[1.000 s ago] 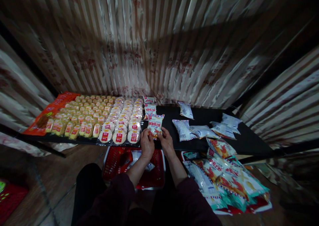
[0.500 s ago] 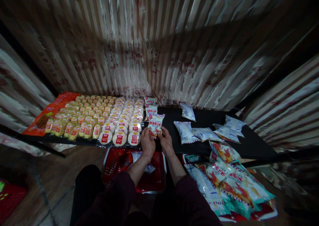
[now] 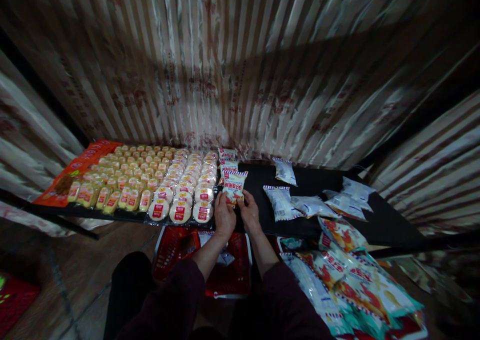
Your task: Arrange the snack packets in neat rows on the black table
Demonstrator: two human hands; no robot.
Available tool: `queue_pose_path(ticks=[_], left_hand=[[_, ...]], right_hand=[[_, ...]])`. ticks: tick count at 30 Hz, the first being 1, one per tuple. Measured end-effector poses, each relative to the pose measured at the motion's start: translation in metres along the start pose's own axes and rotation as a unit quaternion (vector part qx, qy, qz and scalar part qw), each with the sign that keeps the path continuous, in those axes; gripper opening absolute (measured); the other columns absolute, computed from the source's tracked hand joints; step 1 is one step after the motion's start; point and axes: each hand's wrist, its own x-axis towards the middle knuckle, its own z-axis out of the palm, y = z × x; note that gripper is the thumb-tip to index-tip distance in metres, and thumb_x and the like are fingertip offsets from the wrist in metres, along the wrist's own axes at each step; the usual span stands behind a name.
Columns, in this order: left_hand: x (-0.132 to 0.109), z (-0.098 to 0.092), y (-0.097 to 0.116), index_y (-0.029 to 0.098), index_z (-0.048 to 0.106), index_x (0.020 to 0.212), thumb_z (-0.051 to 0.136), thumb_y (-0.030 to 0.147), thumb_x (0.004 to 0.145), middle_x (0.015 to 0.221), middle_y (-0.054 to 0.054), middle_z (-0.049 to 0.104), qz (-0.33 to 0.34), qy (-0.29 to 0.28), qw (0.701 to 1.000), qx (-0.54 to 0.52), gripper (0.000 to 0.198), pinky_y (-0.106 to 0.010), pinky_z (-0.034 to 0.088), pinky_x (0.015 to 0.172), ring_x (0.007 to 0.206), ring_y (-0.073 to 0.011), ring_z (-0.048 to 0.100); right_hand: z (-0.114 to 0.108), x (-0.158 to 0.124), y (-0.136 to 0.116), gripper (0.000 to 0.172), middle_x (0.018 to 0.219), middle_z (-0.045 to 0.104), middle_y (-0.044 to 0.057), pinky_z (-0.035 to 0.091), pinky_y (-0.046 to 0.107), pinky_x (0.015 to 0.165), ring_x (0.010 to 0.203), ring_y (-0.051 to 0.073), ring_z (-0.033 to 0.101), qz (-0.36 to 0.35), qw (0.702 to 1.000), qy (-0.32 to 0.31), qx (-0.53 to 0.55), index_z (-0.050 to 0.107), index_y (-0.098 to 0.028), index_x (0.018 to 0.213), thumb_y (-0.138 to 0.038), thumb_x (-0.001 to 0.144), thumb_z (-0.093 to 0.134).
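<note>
My left hand (image 3: 224,216) and my right hand (image 3: 249,212) both pinch the lower edge of a small white snack packet with red lettering (image 3: 234,186). The packet stands upright on the black shelf (image 3: 378,224), at the front of a short row of like packets (image 3: 226,164). Directly left of it lie rows of round wrapped cakes with red labels (image 3: 180,212) and yellow wrapped cakes (image 3: 123,180). Both hands' fingers are closed on the packet.
Loose white packets (image 3: 280,202) lie scattered on the shelf's right half. A pile of large colourful snack bags (image 3: 356,285) sits low at the right. A red basket (image 3: 225,265) stands under the shelf by my knees. Striped curtains (image 3: 225,70) hang behind.
Both hands keep hold of the packet and shift it slightly downward and in place; the view has tilted a little, nothing else has moved.
</note>
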Motion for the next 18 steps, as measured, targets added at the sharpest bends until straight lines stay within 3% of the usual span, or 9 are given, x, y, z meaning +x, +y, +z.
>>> queue_pose_path(ticks=[14,18], left_hand=[[0.01,0.007,-0.003,0.012,0.056,0.121,0.046,0.003,0.072,0.138,-0.017,0.048,0.002,-0.02,1.0,0.0,0.051,-0.043,0.034,0.11,0.13,-0.0274,0.043],[0.012,0.006,-0.003,0.01,0.055,0.123,0.046,0.004,0.074,0.139,-0.017,0.047,0.006,-0.026,0.999,0.038,0.051,-0.042,0.033,0.111,0.132,-0.0264,0.041]], right_hand=[[0.0,0.017,0.012,0.046,0.106,0.069,0.004,0.049,0.037,0.09,0.097,0.021,0.063,-0.02,0.999,-0.004,-0.037,0.063,-0.022,0.108,-0.033,0.064,0.068],[0.001,0.02,0.014,0.046,0.111,0.068,0.006,0.048,0.037,0.091,0.098,0.021,0.064,-0.047,0.993,-0.013,-0.108,0.06,-0.02,0.113,-0.034,0.07,0.06]])
